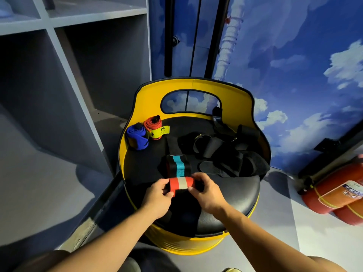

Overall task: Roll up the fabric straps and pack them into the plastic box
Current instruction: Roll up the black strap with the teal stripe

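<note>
Rolling the red-and-cream strap (180,184), you pinch one end of the roll in your left hand (157,199) and the other in your right hand (206,193), fingers curled round it. The roll lies left to right on the black seat (235,197), near its front edge. The loose teal-striped part (178,167) runs straight away from you, so roll that way. The blue roll (137,138) and orange roll (152,125) sit well apart. I see no plastic box.
</note>
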{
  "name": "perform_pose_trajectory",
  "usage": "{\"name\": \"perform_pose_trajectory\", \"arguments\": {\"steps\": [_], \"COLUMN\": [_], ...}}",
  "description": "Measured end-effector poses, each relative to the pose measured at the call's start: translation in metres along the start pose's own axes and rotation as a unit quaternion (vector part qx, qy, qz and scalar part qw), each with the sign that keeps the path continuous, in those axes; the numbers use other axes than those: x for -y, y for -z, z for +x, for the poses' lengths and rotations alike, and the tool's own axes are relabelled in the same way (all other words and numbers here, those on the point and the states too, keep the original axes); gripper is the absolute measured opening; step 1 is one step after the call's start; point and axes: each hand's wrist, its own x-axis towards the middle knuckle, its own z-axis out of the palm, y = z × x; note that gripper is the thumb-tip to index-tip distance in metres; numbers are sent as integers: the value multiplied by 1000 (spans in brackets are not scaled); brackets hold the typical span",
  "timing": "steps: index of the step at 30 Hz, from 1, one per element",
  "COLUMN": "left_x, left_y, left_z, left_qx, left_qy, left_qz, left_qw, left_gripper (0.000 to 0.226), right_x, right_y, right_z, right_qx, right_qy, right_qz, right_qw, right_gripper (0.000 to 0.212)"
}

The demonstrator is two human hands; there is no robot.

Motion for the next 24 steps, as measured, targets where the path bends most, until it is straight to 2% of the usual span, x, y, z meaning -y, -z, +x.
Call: {"name": "perform_pose_trajectory", "arguments": {"steps": [6,11,16,18,24], "left_x": [0,-14,-19,-19,-17], "left_y": [9,12,-2,-9,-23], "left_z": [-2,13,29,32,26], "left_qx": [29,16,-65,-88,-82], "left_qy": [27,33,37,37,60], "left_qz": [8,20,-40,-58,-101], "left_qw": [999,999,996,994,990], "left_gripper": [46,12,27,31,41], "right_x": [-4,-7,-2,2,11], "right_y": [7,2,-4,-7,-24], "right_z": [-5,9,33,38,38], "right_qx": [1,-31,-71,-94,-107], "right_qy": [-18,-30,-65,-71,-80], "right_qz": [0,7,8,28,72], "right_qw": [1000,999,995,993,988], "right_gripper": [27,20,36,36,28]}}
